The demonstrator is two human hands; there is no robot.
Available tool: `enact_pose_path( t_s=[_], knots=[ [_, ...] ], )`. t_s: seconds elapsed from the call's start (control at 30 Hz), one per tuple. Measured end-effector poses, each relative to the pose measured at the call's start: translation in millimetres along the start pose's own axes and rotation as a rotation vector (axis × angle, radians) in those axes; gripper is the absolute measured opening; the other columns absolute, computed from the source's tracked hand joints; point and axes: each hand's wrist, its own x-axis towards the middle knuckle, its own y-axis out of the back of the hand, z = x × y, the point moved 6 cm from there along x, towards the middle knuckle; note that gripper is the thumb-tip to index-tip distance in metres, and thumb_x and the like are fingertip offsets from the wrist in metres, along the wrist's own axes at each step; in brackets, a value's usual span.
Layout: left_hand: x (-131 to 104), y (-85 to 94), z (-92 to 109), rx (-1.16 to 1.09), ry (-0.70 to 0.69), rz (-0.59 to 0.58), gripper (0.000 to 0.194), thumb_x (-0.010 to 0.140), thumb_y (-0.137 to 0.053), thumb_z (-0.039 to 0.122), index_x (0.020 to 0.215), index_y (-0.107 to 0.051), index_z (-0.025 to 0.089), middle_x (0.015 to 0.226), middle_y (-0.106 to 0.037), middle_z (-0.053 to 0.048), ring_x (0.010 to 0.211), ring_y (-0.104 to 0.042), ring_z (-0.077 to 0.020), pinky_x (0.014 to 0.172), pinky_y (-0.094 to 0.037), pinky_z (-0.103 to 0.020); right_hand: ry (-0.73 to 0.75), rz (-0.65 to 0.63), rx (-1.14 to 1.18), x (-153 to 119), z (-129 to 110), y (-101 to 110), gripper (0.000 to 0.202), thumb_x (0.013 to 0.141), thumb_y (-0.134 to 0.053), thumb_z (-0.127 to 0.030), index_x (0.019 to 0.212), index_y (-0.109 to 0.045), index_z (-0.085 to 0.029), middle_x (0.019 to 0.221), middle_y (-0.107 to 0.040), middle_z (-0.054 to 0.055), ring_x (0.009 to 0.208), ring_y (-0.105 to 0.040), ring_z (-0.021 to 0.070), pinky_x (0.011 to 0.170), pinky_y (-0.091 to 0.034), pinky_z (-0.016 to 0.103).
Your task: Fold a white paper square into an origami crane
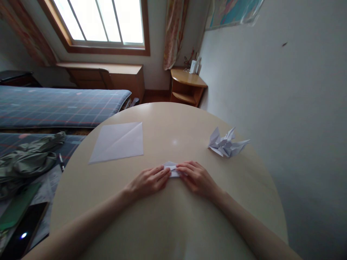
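A small folded white paper [174,173] lies flat near the middle of the round table [173,119]. My left hand [153,179] presses its left side with the fingers together, and my right hand [197,177] holds its right side the same way. The fingers cover both ends of the paper; a pointed flap shows at its far edge. Beyond my left hand rests a larger white sheet [119,141] with a diagonal crease. Folded white paper figures [226,143] sit bunched together at the right, touching neither hand.
A white wall [298,108] rises close along the table's right side. At the left are a plaid mattress [59,108], a crumpled grey-green cloth [29,159], a pen [61,162] and a dark phone [25,231]. Behind stands a corner shelf [187,77].
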Motion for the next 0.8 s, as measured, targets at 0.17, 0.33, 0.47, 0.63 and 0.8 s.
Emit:
enact_pose_path(
  t_s=[0.17,0.33,0.47,0.63,0.8],
  knots=[
    [-1.3,-1.2,-8.0,-0.066,0.078,-0.025,0.029,0.092,-0.039,0.021,0.112,-0.059,0.02,0.109,-0.066,-0.007,0.1,-0.062,-0.018,0.086,-0.053,-0.033,0.063,-0.015,-0.074,0.4,-5.6,0.4,0.021,0.084,-0.054,-0.025,0.104,-0.06,-0.021,0.107,-0.065,0.008,0.099,-0.055,0.0201,0.085,-0.045,0.037],
    [0.3,-0.4,-14.9,-0.1,0.178,0.01,0.024,0.091,-0.045,0.029,0.099,-0.067,0.026,0.101,-0.069,-0.002,0.09,-0.065,-0.0138,0.078,-0.056,-0.026,0.083,0.003,-0.112,0.9,-8.4,-3.9,0.018,0.086,-0.051,-0.019,0.1,-0.062,-0.023,0.106,-0.066,0.005,0.097,-0.056,0.0189,0.084,-0.046,0.035],
    [2.9,1.6,-18.0,-0.154,0.25,0.037,0.023,0.09,-0.048,0.031,0.092,-0.07,0.026,0.096,-0.071,-0.001,0.084,-0.065,-0.0131,0.073,-0.056,-0.024,0.068,0.028,-0.055,0.6,-7.8,-6.3,0.019,0.087,-0.05,-0.017,0.098,-0.064,-0.023,0.104,-0.066,0.005,0.095,-0.056,0.0182,0.083,-0.047,0.034],
    [4.8,7.2,-11.7,-0.195,0.166,0.102,0.021,0.091,-0.046,0.023,0.095,-0.067,0.02,0.095,-0.07,-0.002,0.083,-0.064,-0.0131,0.074,-0.054,-0.024,0.069,0.035,0.016,0.8,-8.2,-8.3,0.02,0.087,-0.048,-0.014,0.098,-0.063,-0.022,0.102,-0.066,0.005,0.093,-0.056,0.018,0.083,-0.048,0.034],
    [5.3,7.1,-5.3,-0.212,0.134,0.03,0.022,0.093,-0.039,0.019,0.096,-0.061,0.017,0.092,-0.069,-0.005,0.083,-0.064,-0.014,0.07,-0.052,-0.023,0.093,-0.012,0.029,0.3,-12.5,-10.3,0.023,0.087,-0.044,-0.01,0.101,-0.059,-0.02,0.102,-0.065,0.006,0.095,-0.055,0.0186,0.085,-0.047,0.035]
  ],
)
